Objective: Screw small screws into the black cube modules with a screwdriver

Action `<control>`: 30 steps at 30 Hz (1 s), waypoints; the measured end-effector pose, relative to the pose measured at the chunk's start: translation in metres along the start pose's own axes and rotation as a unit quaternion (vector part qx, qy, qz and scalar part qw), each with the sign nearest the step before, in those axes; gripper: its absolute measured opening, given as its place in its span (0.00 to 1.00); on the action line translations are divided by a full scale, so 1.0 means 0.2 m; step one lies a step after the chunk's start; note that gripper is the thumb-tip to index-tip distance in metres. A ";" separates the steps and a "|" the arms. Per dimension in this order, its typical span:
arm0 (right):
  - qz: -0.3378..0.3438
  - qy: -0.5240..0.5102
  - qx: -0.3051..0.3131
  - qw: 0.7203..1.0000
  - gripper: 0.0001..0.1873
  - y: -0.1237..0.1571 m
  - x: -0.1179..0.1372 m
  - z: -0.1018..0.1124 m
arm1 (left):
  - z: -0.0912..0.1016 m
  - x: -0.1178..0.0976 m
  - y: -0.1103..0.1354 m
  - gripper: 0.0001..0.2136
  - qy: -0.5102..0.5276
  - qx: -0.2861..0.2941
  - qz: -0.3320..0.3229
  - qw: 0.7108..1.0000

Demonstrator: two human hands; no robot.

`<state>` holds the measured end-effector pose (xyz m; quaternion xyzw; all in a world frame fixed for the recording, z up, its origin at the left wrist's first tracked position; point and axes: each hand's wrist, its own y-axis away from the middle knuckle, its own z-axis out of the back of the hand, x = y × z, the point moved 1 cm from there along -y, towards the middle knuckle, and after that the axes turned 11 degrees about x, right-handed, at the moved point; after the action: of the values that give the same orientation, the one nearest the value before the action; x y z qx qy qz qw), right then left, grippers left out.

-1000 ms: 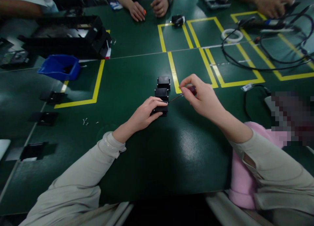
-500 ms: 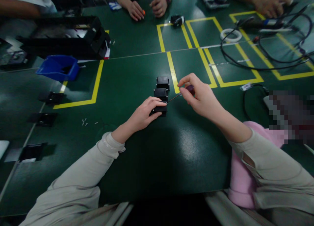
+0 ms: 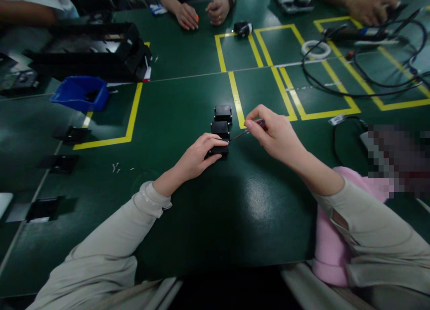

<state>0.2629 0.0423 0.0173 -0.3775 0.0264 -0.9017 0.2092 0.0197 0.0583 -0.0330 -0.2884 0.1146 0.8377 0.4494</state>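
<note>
My left hand [image 3: 201, 154] grips the nearest of three small black blocks, its fingers over the top and its thumb along the near side; much of this black block [image 3: 220, 151] is hidden. Behind it, a second black block [image 3: 220, 129] and a third black block [image 3: 223, 113] stand in a row on the green table. Between the fingers of my right hand [image 3: 273, 131] is a screwdriver [image 3: 260, 124] with a dark reddish handle. Its thin shaft slants left and down, and the tip meets the right side of the nearest block.
Several small screws [image 3: 116, 167] lie left of my left hand. Further left are a blue bin [image 3: 80, 92] and black parts [image 3: 63, 163]. A long black housing [image 3: 87, 52] stands behind. Cables [image 3: 356, 92] cross the right side. Co-workers' hands [image 3: 218, 10] rest across the table.
My right hand has shifted slightly, its fingers turned a little lower around the screwdriver handle. My left hand and the blocks have stayed put.
</note>
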 end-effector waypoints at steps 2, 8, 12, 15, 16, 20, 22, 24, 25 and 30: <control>-0.004 0.002 -0.005 1.000 0.04 0.00 0.00 0.00 | 0.00 0.00 0.00 0.14 0.000 0.000 0.002 1.000; 0.004 0.011 -0.026 1.000 0.02 0.00 0.00 0.00 | 0.00 0.01 0.00 0.14 -0.001 0.001 -0.001 1.000; -0.012 0.031 -0.016 0.999 0.06 0.00 0.00 0.00 | 0.00 0.01 0.00 0.15 0.001 0.000 -0.001 1.000; 0.005 0.014 -0.014 1.000 0.03 0.00 -0.01 0.00 | 0.00 0.00 0.00 0.15 0.000 -0.001 -0.005 1.000; 0.012 0.009 -0.014 1.000 0.04 0.00 -0.01 0.00 | 0.00 0.00 0.00 0.14 -0.001 -0.001 -0.006 1.000; 0.006 0.014 -0.013 1.000 0.02 0.00 0.00 0.00 | 0.00 0.00 0.00 0.14 -0.003 -0.003 -0.006 1.000; -0.003 0.027 -0.011 1.000 0.06 0.00 0.00 0.00 | 0.00 0.00 0.00 0.14 -0.002 -0.003 -0.006 1.000; -0.001 0.030 -0.007 1.000 0.07 0.00 0.00 0.01 | 0.00 0.00 0.00 0.14 -0.001 -0.003 -0.006 1.000; 0.004 0.026 -0.005 1.000 0.05 0.00 0.00 0.01 | 0.00 0.00 0.00 0.14 -0.001 -0.004 -0.006 1.000; 0.016 0.011 -0.010 1.000 0.04 0.00 0.00 0.00 | 0.00 0.00 0.00 0.14 -0.001 -0.002 -0.002 1.000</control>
<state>0.2631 0.0429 0.0178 -0.3691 0.0442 -0.9021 0.2193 0.0194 0.0590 -0.0337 -0.2887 0.1117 0.8374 0.4506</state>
